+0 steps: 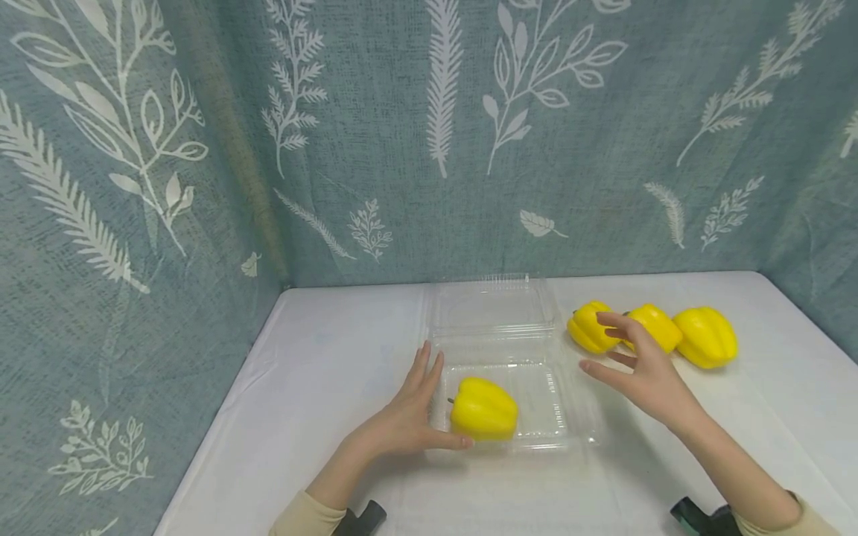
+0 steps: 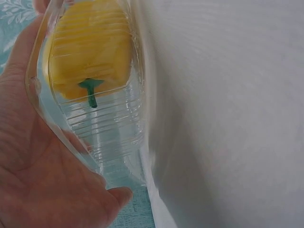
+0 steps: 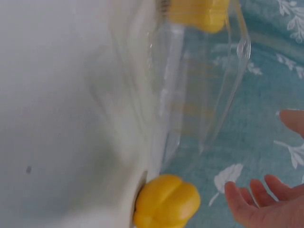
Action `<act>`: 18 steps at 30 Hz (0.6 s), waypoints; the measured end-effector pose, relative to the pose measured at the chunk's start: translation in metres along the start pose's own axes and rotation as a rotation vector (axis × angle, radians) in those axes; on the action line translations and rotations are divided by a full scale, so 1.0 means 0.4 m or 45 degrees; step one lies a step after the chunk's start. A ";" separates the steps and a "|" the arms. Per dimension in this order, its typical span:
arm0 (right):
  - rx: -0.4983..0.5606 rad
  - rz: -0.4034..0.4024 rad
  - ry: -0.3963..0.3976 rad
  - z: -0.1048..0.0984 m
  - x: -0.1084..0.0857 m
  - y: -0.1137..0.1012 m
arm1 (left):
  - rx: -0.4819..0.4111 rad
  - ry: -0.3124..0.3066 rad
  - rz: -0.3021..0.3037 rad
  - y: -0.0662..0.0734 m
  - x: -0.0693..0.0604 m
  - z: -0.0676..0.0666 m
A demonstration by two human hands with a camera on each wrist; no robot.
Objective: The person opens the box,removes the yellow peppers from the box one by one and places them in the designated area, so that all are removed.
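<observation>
A clear plastic clamshell box [image 1: 543, 402] lies with its lid folded back, and a yellow bell pepper [image 1: 484, 409] rests in its left part. My left hand [image 1: 414, 409] is spread along the box's left side, thumb at the front edge and fingers at the back corner. In the left wrist view the pepper's green stem [image 2: 91, 92] shows through the ribbed wall. My right hand [image 1: 646, 376] hovers right of the box with bent, parted fingers and nothing between them. Just beyond it sit three more yellow bell peppers [image 1: 706, 337] in a row, two partly covered by that hand.
The clear lid [image 1: 492, 309] lies flat behind the box, near the back of the white table [image 1: 322, 357]. A blue-green curtain with white leaf prints [image 1: 402, 134] stands behind and to the left. Dark wrist devices [image 1: 362, 519] show at both forearms.
</observation>
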State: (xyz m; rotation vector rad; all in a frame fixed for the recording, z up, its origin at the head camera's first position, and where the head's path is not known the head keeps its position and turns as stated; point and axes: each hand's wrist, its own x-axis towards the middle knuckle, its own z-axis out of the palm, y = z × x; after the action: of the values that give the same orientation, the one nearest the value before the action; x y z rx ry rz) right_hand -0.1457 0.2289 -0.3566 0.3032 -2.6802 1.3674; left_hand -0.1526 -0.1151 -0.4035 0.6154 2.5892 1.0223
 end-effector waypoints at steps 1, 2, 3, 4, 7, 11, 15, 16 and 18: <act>0.009 -0.008 -0.010 0.005 0.000 -0.004 | 0.001 0.001 0.001 -0.001 0.001 0.000; 0.020 -0.018 -0.020 0.009 0.000 -0.008 | 0.002 0.002 0.002 -0.001 0.001 0.001; 0.029 -0.029 -0.034 0.014 -0.001 -0.012 | 0.002 0.002 0.002 -0.001 0.002 0.002; 0.032 -0.038 -0.046 0.019 -0.001 -0.016 | 0.002 0.004 0.003 -0.002 0.002 0.002; 0.072 -0.072 -0.083 0.035 -0.002 -0.026 | 0.003 0.008 0.003 -0.004 0.003 0.003; 0.128 -0.107 -0.137 0.058 -0.002 -0.037 | 0.004 0.006 0.002 -0.004 0.002 0.003; 0.175 -0.129 -0.195 0.083 0.000 -0.040 | -0.002 0.002 -0.001 -0.003 0.002 0.004; 0.189 -0.133 -0.208 0.089 0.001 -0.040 | -0.004 0.002 -0.002 -0.004 0.003 0.004; 0.212 -0.141 -0.236 0.101 0.003 -0.039 | -0.008 0.002 -0.001 -0.004 0.003 0.004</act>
State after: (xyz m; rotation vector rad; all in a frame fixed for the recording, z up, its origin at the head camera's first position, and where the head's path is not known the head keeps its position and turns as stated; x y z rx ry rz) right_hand -0.1439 0.1872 -0.3676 0.6143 -2.6476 1.6033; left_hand -0.1535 -0.1146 -0.4059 0.6127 2.5865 1.0302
